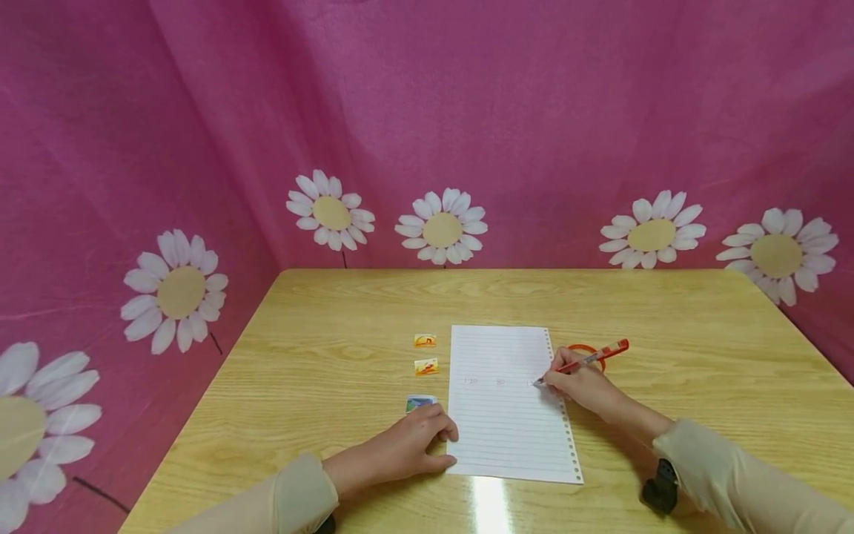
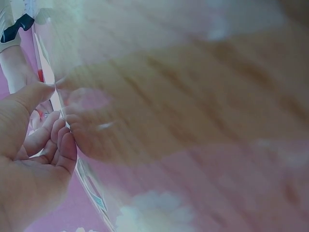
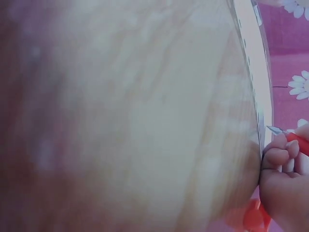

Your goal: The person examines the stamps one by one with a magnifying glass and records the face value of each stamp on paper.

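My right hand (image 1: 583, 386) pinches a red pen (image 1: 610, 350), its tip down on a lined sheet of paper (image 1: 507, 437). In the right wrist view, the silvery tip of the pen (image 3: 276, 130) sticks out past the curled fingers. Faint reddish figures run in a row across the sheet, up to the tip. At the paper's lower left edge rests my left hand (image 1: 414, 449), thumb and loosely bent fingers touching the sheet's border. Just beyond its knuckles lies a blue-green picture card (image 1: 419, 403), partly covered by the hand.
Two small yellow-orange cards (image 1: 425, 366) lie in a column left of the paper. A red ring-shaped thing (image 1: 582, 346) sits behind the right hand, partly hidden. The wooden table (image 1: 333, 319) meets a pink curtain (image 1: 520, 111) with white daisies at its back and left.
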Motion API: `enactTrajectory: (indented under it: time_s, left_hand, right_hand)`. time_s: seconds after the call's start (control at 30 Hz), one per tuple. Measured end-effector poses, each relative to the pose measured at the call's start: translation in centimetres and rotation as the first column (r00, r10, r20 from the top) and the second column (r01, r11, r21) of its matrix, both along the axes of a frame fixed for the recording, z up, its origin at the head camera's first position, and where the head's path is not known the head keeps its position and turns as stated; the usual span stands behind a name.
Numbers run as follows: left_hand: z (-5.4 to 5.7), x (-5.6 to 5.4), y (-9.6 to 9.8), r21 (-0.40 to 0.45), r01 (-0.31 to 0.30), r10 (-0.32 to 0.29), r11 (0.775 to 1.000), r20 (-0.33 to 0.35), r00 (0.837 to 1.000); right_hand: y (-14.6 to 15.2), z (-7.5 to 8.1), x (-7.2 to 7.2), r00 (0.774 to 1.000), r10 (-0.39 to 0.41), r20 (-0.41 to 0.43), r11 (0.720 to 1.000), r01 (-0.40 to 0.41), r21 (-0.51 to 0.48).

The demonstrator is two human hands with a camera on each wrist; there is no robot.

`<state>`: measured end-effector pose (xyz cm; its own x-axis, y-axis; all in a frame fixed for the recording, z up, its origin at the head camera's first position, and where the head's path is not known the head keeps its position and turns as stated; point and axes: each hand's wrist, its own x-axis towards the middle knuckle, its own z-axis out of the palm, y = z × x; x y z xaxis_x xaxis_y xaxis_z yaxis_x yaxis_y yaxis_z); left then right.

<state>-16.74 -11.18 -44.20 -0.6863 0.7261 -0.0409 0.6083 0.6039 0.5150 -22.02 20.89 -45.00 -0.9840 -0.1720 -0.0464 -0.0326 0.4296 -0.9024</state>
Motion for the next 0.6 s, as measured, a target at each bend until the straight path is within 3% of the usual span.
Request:
enactTrajectory:
  time_s: [0.6]
  left_hand:
    - [0.00, -0.10, -0.05, 0.021, 0.007, -0.008, 1.000, 0.011, 1.000]
  right_hand:
    - [0.20, -0.09, 0.10, 1.000, 0.001, 0.020, 0.999, -0.002, 0.041]
